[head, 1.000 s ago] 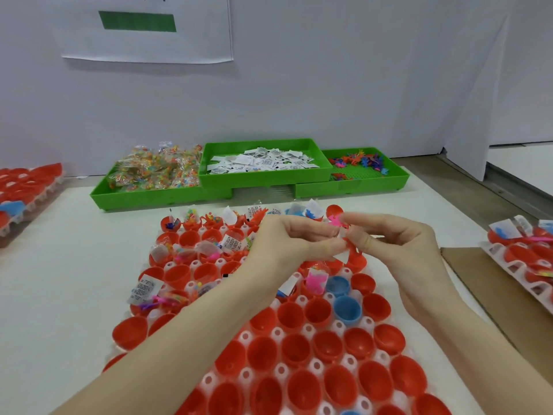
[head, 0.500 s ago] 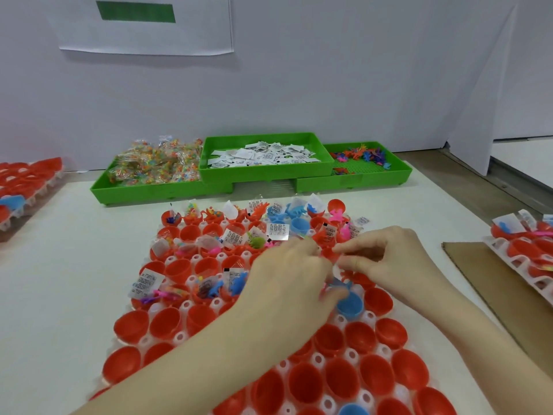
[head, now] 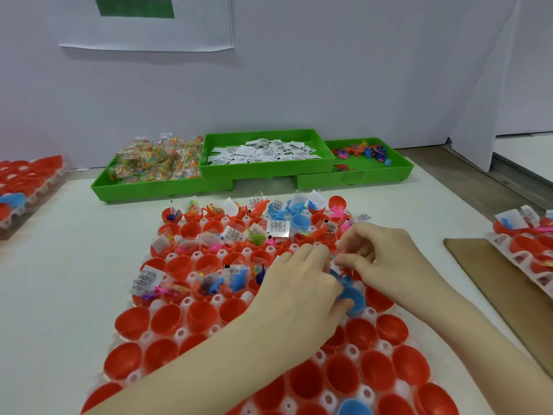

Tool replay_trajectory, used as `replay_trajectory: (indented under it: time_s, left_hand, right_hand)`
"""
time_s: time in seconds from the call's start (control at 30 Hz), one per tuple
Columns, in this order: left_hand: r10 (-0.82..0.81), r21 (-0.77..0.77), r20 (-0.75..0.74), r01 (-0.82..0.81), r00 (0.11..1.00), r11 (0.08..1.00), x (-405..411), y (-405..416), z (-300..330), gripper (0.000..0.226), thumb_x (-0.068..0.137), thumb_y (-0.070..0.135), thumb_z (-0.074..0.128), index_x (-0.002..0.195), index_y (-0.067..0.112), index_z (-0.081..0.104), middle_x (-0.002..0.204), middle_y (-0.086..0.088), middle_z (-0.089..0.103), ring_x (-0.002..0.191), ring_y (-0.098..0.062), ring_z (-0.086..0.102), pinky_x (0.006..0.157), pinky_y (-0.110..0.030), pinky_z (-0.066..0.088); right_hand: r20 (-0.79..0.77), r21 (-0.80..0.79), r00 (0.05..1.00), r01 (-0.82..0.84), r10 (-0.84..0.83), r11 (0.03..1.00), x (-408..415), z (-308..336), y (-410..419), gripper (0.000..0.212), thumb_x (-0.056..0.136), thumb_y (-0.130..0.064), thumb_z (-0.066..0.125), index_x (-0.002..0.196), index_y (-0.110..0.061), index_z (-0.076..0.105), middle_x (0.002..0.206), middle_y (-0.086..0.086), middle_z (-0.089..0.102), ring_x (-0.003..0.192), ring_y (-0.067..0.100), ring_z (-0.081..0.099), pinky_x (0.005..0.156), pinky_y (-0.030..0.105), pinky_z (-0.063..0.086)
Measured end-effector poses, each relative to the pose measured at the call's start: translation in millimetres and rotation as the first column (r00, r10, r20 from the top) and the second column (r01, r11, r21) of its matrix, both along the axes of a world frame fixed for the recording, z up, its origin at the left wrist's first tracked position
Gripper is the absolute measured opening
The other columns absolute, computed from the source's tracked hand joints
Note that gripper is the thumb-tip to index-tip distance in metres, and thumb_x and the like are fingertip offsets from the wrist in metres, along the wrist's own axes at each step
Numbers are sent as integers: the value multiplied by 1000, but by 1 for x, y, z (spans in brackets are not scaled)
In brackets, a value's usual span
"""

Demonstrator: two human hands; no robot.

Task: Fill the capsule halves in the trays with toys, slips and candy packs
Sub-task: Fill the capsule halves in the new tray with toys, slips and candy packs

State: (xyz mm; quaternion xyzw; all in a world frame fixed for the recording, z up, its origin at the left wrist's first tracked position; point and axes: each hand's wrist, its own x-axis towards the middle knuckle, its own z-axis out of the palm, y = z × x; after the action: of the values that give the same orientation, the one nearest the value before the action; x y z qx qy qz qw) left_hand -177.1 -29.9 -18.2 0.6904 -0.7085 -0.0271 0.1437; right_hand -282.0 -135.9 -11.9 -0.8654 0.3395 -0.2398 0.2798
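Note:
A white tray point(head: 185, 301) holds several red capsule halves point(head: 167, 319); its far rows carry toys, slips and candy packs. My left hand point(head: 299, 283) curls around a blue capsule half point(head: 354, 298) at the tray's right middle, thumb against its near rim. Touching it from the right, my right hand point(head: 386, 259) pinches a small white slip point(head: 335, 269) just above that half. A blue toy point(head: 344, 280) shows between the hands. What else the fingers hold is hidden.
At the back, green bins point(head: 263, 172) hold candy packs point(head: 155, 163), slips point(head: 263, 151) and toys point(head: 362, 151). Another capsule tray point(head: 27, 175) sits far left. A filled tray point(head: 526, 247) lies on cardboard point(head: 490, 280) at the right.
Both hands came down from above the far rows, still joined, to the blue capsule half at the tray's right middle. The left hand has closed around that half.

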Motion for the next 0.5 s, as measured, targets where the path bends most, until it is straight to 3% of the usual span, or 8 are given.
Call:
replay_trajectory:
  time_s: [0.13, 0.27, 0.4, 0.5]
  left_hand:
    - [-3, -68, 70, 7, 998, 998, 4, 3, 8, 38, 94, 45, 39, 119, 27, 61, 110, 6, 44, 103, -11, 36, 80, -23, 26]
    - [-13, -97, 45, 17, 999, 995, 2, 4, 11, 24, 85, 39, 58, 95, 23, 73, 100, 1, 55, 91, -16, 49, 71, -26, 33]
    - [17, -97, 37, -13, 999, 995, 5, 1, 5, 35, 91, 47, 43, 115, 31, 63, 118, 8, 43, 105, -9, 34, 83, -22, 22]
    - [24, -87, 36, -21, 999, 996, 5, 1, 3, 36, 92, 48, 40, 119, 33, 59, 121, 9, 42, 109, -9, 33, 88, -23, 24]
  right_hand:
    - [-110, -31, 991, -75, 71, 997, 0, 5, 3, 16, 78, -10, 68, 88, -23, 68, 71, -18, 54, 62, -4, 51, 62, 7, 39]
    - [-152, -38, 981, -130, 123, 991, -3, 8, 4, 16, 78, -7, 67, 83, -21, 73, 68, -20, 58, 66, -10, 53, 65, 5, 40]
    - [-225, -105, 972, -88, 63, 991, -5, 8, 1, 8, 76, -22, 70, 74, -30, 70, 60, -21, 56, 64, -4, 52, 62, 7, 38]
    - [-190, -99, 981, -65, 45, 993, -3, 4, 3, 16, 74, -26, 71, 63, -34, 62, 56, -20, 55, 62, -3, 52, 60, 11, 39]
